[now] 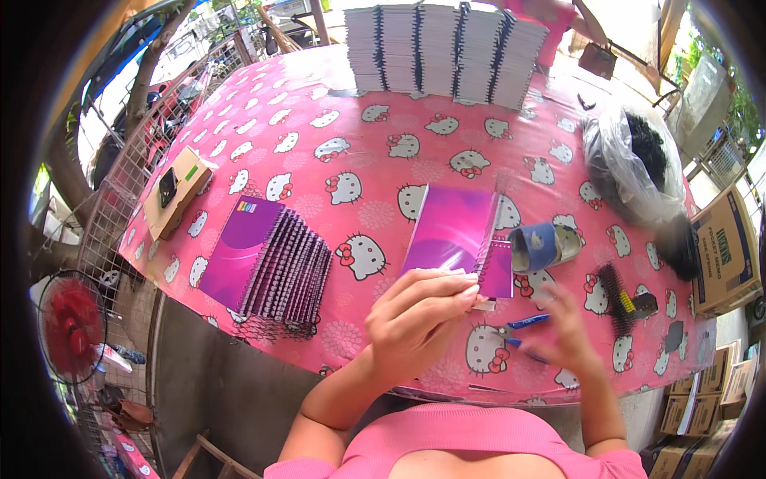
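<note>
I have the left hand (423,315) near the middle of the table's near side, its thumb and fingers pinched together on the near end of a purple notebook (451,227), right by the coil edge; the fingers hide just what part they grip. That notebook lies on the pink patterned tablecloth (375,148), slightly right of centre, its coil side to the right. The right hand (568,331) sits farther right, blurred, with its fingers apart and, as far as I can see, nothing between them. Just left of it I make out blue-handled pliers (527,322) lying on the cloth; whether the fingers touch them I cannot tell. Beyond the pliers, near the notebook's right side, rests a blue and pale item (536,246) I can't identify. To the left I see a fanned pile of purple spiral notebooks (243,247), and farther left a cardboard box (171,219) with a dark flat object (167,186) on it. At the far edge stand tall stacks of white spiral-bound pads (439,56). On the right I have a clear plastic bag (610,172) with black contents, a bristly black bundle (616,299) nearer, and a brown carton (726,255) at the table's right edge.
</note>
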Demonstrator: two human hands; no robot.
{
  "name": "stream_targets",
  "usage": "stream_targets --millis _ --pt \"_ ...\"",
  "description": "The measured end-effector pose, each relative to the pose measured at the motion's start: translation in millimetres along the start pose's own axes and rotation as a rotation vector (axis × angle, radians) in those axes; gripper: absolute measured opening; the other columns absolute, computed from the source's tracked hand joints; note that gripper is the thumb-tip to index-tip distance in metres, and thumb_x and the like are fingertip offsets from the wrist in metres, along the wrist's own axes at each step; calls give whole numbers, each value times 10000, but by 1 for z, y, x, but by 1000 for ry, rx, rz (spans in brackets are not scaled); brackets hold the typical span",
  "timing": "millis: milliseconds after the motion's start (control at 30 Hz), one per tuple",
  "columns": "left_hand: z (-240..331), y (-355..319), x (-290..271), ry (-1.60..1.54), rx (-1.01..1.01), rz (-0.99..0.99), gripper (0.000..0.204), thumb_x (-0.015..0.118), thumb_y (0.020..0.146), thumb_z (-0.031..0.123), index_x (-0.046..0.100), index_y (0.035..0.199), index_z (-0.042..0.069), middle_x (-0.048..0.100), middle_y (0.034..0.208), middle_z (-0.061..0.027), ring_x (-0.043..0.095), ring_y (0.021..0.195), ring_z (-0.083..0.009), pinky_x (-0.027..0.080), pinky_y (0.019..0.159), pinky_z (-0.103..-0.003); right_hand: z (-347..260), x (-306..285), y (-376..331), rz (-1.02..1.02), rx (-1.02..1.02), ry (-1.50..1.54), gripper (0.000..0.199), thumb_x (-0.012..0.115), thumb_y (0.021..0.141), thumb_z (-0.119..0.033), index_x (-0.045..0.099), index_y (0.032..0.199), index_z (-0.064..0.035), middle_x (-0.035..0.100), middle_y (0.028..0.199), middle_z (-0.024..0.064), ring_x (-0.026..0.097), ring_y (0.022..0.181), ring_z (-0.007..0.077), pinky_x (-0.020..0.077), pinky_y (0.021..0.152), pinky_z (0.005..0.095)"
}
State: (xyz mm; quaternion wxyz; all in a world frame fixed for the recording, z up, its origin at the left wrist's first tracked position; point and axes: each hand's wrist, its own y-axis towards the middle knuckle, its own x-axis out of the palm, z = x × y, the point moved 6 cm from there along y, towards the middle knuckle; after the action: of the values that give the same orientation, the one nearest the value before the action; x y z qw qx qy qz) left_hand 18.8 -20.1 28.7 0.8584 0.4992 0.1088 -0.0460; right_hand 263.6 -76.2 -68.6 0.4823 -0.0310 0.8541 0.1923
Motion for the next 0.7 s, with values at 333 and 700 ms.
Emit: stream_targets --millis 333,700 --pt "-26 -41 28 -133 -361 -45 234 791 699 -58 678 902 -26 680 1006 -159 684 896 -192 580 706 -274 -88 -25 28 203 -23 162 393 754 747 -168 621 1090 -32 604 1014 139 585 939 303 470 824 401" --pt "-15 -37 -1 -43 -88 -3 194 727 731 -104 637 890 -38 672 964 -167 678 845 -260 556 746 -348 -66 28 24 -426 519 1214 345 666 907 -254 613 1116 15 655 1053 106 656 902 203 537 749 343"
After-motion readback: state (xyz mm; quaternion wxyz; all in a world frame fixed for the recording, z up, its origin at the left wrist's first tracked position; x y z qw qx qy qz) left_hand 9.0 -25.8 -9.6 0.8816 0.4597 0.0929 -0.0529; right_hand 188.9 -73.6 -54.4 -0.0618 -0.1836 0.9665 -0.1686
